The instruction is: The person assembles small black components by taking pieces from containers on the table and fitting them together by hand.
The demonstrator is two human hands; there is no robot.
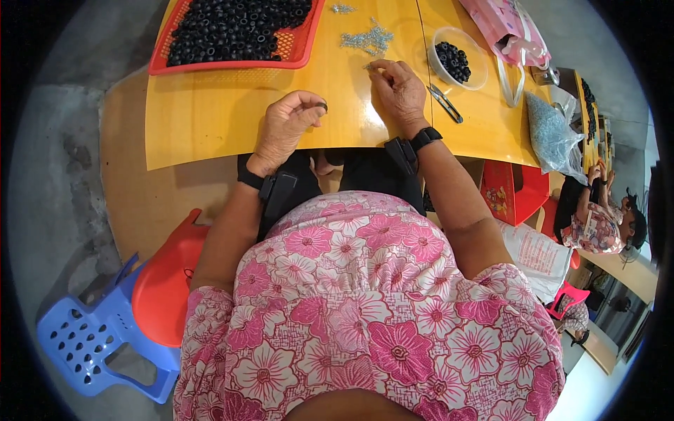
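Note:
My left hand [286,126] is raised over the near edge of the yellow table [210,126], its thumb and fingers pinched on a small black ring-shaped part [322,107]. To its right, my right hand [401,91] rests low over the tabletop with fingertips pressed together. A tiny silvery bit shows at those fingertips, too small to make out. Just beyond them lies a loose pile of small shiny pieces [372,38], with a smaller cluster [343,8] farther off. A pair of thread snips [446,104] lies beside my right wrist.
A red basket [232,67] of black ring-shaped parts stands far left. Right of my hand is a clear round tub [477,78] with more black parts. A bag of shiny pieces [551,126] and a pink bag [502,28] sit rightward. Other people work at far right.

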